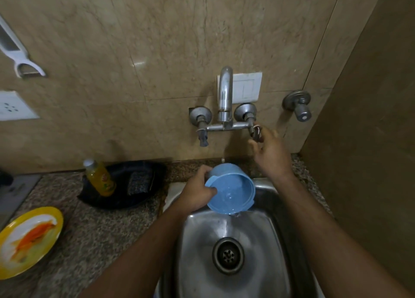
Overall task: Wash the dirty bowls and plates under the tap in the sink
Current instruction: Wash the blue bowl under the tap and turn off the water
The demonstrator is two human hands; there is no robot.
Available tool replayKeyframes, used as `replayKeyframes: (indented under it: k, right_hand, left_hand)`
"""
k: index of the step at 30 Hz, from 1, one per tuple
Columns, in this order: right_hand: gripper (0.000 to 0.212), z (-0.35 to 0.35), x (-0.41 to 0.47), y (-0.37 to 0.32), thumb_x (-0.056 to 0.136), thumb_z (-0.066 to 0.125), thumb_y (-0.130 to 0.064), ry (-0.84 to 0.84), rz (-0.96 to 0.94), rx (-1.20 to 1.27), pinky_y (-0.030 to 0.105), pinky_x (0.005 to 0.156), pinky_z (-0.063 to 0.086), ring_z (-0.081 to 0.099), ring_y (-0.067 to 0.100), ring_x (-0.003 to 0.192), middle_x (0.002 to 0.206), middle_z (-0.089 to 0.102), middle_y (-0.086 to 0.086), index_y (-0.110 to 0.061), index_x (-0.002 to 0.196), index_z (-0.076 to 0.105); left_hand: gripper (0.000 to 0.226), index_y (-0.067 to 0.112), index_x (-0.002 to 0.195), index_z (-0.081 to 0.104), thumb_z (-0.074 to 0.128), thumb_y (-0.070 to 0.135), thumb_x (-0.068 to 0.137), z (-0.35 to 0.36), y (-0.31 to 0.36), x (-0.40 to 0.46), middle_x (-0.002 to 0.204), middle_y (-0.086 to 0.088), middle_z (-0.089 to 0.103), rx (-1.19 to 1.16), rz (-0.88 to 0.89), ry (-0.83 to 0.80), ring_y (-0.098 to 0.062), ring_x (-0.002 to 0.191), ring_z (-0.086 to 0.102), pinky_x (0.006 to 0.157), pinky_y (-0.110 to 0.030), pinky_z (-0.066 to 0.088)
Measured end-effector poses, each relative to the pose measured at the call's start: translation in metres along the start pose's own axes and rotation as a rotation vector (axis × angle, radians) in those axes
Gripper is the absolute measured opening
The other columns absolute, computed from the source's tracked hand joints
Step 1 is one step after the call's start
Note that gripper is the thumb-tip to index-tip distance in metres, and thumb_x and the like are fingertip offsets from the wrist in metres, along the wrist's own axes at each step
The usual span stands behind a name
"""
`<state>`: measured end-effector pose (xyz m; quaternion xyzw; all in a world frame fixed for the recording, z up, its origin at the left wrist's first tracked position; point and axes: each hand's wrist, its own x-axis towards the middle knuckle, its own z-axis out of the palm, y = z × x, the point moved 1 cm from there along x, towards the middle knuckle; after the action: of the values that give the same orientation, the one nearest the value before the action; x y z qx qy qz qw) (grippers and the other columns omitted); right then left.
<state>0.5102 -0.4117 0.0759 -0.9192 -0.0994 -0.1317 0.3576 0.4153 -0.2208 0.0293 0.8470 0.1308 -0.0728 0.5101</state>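
Your left hand (pixel 197 191) grips the tilted blue bowl (pixel 231 191) over the sink (pixel 265 241); your right hand (pixel 270 150) fingers pinch the tap handle (pixel 257 132).

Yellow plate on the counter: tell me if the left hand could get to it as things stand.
Probably not straight away. The left hand grips the blue bowl over the sink, so it is occupied. The yellow plate lies uncovered on the counter on that side, nothing between.

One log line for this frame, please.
left hand: holds blue bowl, tipped over sink | right hand: on tap handle
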Motion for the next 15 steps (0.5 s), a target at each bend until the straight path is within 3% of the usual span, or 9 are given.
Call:
replayKeyframes:
  k: [3, 5, 7, 9, 12, 15]
  right_hand:
    - [0.058, 0.001, -0.042, 0.009, 0.094, 0.058, -0.03, -0.056, 0.049, 0.103, 0.038, 0.089, 0.049, 0.058, 0.021, 0.109, 0.13, 0.053, 0.004, -0.027, 0.147, 0.037]
    - [0.068, 0.008, -0.075, 0.014, 0.09, 0.061, -0.021, -0.227, 0.05, 0.15, 0.037, 0.092, 0.049, 0.056, 0.02, 0.114, 0.14, 0.049, 0.005, -0.029, 0.151, 0.032]
    - [0.08, 0.014, -0.099, 0.011, 0.087, 0.066, -0.025, -0.423, 0.051, 0.184, 0.039, 0.098, 0.05, 0.053, 0.016, 0.123, 0.155, 0.037, -0.002, -0.039, 0.152, 0.022]
    - [0.088, 0.014, -0.112, 0.003, 0.082, 0.068, -0.029, -0.507, 0.023, 0.185, 0.042, 0.1, 0.05, 0.053, 0.014, 0.125, 0.154, 0.04, -0.006, -0.049, 0.15, 0.015]
    - [0.087, 0.009, -0.121, -0.014, 0.085, 0.064, -0.025, -0.468, -0.026, 0.159, 0.041, 0.099, 0.049, 0.056, 0.015, 0.119, 0.144, 0.051, -0.001, -0.046, 0.151, 0.013]
    - [0.077, 0.001, -0.129, -0.029, 0.089, 0.06, -0.021, -0.369, -0.088, 0.084, 0.043, 0.091, 0.051, 0.06, 0.024, 0.113, 0.134, 0.059, 0.007, -0.038, 0.151, 0.016]
  left_hand:
    - [0.045, 0.028, 0.115, 0.046, 0.065, 0.009, 0.079, -0.013, -0.004, -0.015, 0.104, 0.004, 0.06, 0.181, 0.201, 0.093, -0.011, 0.092, 0.06, 0.065, -0.018, 0.045]
    - [0.048, 0.027, 0.116, 0.046, 0.069, 0.012, 0.076, -0.018, -0.006, -0.026, 0.106, 0.004, 0.059, 0.229, 0.298, 0.139, -0.012, 0.094, 0.059, 0.072, -0.024, 0.045]
    - [0.049, 0.026, 0.117, 0.046, 0.069, 0.021, 0.074, -0.021, -0.004, -0.038, 0.111, 0.004, 0.057, 0.269, 0.367, 0.157, -0.014, 0.098, 0.058, 0.077, -0.029, 0.046]
    - [0.053, 0.028, 0.119, 0.044, 0.064, 0.037, 0.072, -0.025, -0.001, -0.052, 0.116, 0.005, 0.055, 0.319, 0.398, 0.14, -0.015, 0.101, 0.058, 0.082, -0.034, 0.049]
    - [0.061, 0.032, 0.12, 0.043, 0.062, 0.05, 0.065, -0.029, 0.006, -0.071, 0.118, 0.006, 0.053, 0.323, 0.437, 0.127, -0.014, 0.103, 0.057, 0.086, -0.04, 0.051]
    - [0.074, 0.032, 0.13, 0.044, 0.059, 0.046, 0.059, -0.032, 0.005, -0.083, 0.126, 0.006, 0.046, 0.265, 0.451, 0.073, -0.014, 0.114, 0.053, 0.096, -0.036, 0.048]
